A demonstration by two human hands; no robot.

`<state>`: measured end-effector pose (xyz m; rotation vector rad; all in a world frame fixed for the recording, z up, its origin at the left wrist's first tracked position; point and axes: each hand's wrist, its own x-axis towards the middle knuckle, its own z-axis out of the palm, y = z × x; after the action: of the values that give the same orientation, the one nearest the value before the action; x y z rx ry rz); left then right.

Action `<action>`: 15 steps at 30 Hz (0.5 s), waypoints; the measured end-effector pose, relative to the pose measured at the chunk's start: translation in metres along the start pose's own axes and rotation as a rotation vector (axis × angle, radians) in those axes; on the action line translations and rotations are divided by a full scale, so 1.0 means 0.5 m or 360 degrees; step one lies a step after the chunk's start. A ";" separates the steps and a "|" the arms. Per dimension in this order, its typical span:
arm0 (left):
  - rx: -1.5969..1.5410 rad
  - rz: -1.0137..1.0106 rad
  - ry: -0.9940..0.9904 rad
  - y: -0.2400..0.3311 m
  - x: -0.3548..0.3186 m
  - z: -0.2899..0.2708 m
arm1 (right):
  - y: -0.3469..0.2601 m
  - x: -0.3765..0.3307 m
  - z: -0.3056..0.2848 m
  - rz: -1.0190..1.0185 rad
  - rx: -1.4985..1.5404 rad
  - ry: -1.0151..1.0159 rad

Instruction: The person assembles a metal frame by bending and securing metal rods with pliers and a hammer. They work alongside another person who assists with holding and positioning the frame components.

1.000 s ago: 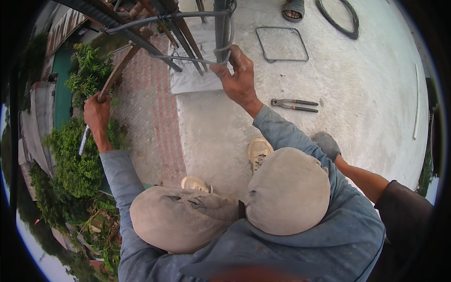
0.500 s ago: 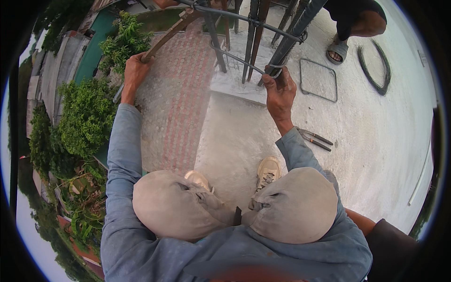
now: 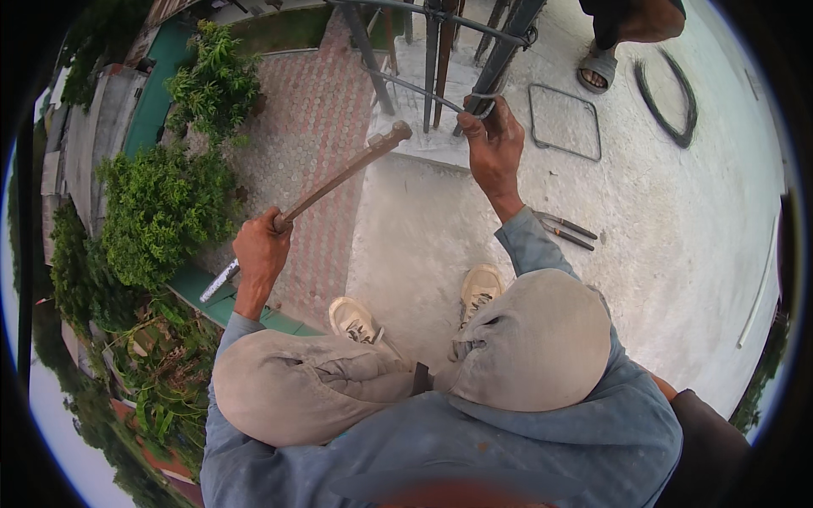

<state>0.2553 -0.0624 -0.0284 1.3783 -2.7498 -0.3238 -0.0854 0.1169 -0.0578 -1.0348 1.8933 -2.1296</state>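
Note:
In my left hand [image 3: 262,251] is a long brown rebar bending bar [image 3: 340,173], fingers wrapped round it. Its knobbed end points up and right, over the paving; a pale metal end shows below my fist. My right hand [image 3: 495,150] pinches the bent corner of a thin steel stirrup [image 3: 415,85], which runs across the lower part of a column of vertical rebars [image 3: 500,61]. That corner lies at the nearest right rebar. The bending bar's knobbed end is apart from the stirrup.
Pincers [image 3: 566,229] lie right of my right wrist. Beyond are a loose square stirrup [image 3: 532,118] and a coil of dark wire [image 3: 686,134]. A person's sandalled foot [image 3: 597,69] stands at the upper right. The slab's edge [image 3: 360,212] borders lower paving [image 3: 292,110] and trees.
My left hand has drawn the bending bar down and toward me, and its knobbed end has come away from the rebar column. My right hand keeps its hold on the stirrup corner.

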 end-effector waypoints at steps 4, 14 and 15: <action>0.0084 -0.0019 0.0084 0.031 -0.013 -0.001 | -0.003 0.001 0.002 0.0001 0.0026 0.0012; 0.0215 -0.0097 0.0267 0.048 0.072 -0.056 | 0.002 0.002 -0.001 -0.0018 0.0113 0.0017; 0.0229 -0.0073 0.0286 0.051 0.077 -0.059 | 0.002 0.003 -0.001 -0.0002 0.0123 0.0009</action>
<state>0.2159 -0.0829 0.0040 1.4264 -2.6420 -0.0022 -0.0870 0.1163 -0.0582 -1.0165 1.7974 -2.1896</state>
